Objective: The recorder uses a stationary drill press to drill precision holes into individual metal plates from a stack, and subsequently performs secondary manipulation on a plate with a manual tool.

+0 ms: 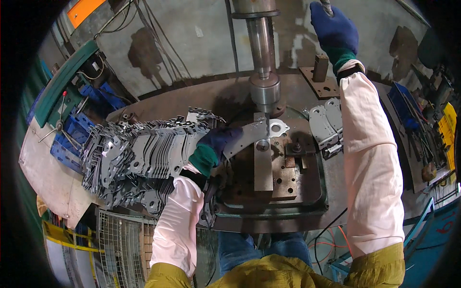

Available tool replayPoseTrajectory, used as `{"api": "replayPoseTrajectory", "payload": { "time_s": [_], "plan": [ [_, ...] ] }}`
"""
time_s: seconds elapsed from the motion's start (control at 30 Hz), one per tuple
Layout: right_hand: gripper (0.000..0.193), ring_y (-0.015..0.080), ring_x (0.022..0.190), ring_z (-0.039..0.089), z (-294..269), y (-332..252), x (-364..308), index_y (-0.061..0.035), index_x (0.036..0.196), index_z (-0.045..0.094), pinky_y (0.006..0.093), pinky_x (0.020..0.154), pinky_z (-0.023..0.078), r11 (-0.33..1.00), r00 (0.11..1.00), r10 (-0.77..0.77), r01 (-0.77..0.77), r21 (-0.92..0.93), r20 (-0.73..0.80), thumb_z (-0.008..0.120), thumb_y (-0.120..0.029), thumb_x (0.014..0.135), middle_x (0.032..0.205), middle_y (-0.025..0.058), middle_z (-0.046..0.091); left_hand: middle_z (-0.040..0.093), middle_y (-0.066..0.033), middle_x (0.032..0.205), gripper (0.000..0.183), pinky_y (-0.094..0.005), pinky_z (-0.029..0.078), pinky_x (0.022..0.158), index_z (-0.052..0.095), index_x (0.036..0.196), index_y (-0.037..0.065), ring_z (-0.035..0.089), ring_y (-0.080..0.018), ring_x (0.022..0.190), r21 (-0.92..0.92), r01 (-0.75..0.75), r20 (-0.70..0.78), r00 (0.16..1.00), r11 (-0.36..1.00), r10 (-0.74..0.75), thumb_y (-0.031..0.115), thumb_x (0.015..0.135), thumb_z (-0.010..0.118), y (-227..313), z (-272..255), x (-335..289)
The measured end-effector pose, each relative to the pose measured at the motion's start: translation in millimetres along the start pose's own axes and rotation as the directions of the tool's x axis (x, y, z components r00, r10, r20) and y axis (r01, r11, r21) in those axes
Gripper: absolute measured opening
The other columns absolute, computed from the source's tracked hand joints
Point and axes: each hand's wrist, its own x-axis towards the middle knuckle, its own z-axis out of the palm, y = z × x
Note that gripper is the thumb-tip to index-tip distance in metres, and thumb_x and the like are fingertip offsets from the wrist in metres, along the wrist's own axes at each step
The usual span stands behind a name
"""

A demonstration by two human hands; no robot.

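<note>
While my left grip (pixel 218 145) is closed on the left end of the plate (pixel 247 136), at the frame's centre, my right grip (pixel 334 30) wraps a lever (pixel 327 6), upper right. I judge the plate stiff, light, perhaps slippery; this flat end suits holding.

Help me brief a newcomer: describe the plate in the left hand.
Find the shiny column at top centre, then its round head. Just below, the plate runs right from the left hand; unlike the piled plates on both sides, it lies singly.
</note>
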Motion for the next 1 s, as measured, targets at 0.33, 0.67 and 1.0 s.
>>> {"api": "replayPoseTrajectory", "payload": {
  "time_s": [0.33,0.67,1.0],
  "plan": [
    [0.043,0.0389,0.085,0.072,-8,-8,-2,-0.0098,0.093,0.074,0.0505,0.073,0.054,0.994,0.996,0.047,-0.054,0.092,0.069,0.053,-0.046,0.098,0.083,0.0141,0.075,0.072,-0.0164,0.115,0.040,-0.0415,0.058,0.085,0.066,0.127,0.004,0.070,-0.0359,0.097,-0.036,-0.103,-0.080,0.992,0.994,0.100,0.010,0.088,0.071,1,-2,6],
    [0.045,0.0390,0.086,0.071,-8,-8,0,-0.0089,0.093,0.074,0.0509,0.075,0.054,0.999,0.997,0.025,-0.027,0.041,0.067,0.051,-0.047,0.098,0.084,0.0150,0.075,0.073,-0.0170,0.108,0.035,-0.0394,0.057,0.079,0.065,0.129,0.008,0.070,-0.0339,0.091,-0.239,0.243,0.121,0.968,0.940,-0.219,0.012,0.094,0.065,0,2,1],
    [0.045,0.0400,0.087,0.071,-8,-10,0,-0.0093,0.095,0.075,0.0512,0.076,0.054,0.998,0.999,0.035,-0.037,0.051,0.042,0.052,-0.048,0.098,0.085,0.0161,0.074,0.071,-0.0147,0.114,0.043,-0.0399,0.057,0.086,0.064,0.130,0.009,0.069,-0.0341,0.098,-0.547,0.356,0.173,0.934,0.758,-0.314,0.009,0.088,0.067,-3,11,-5]
  ]
}}
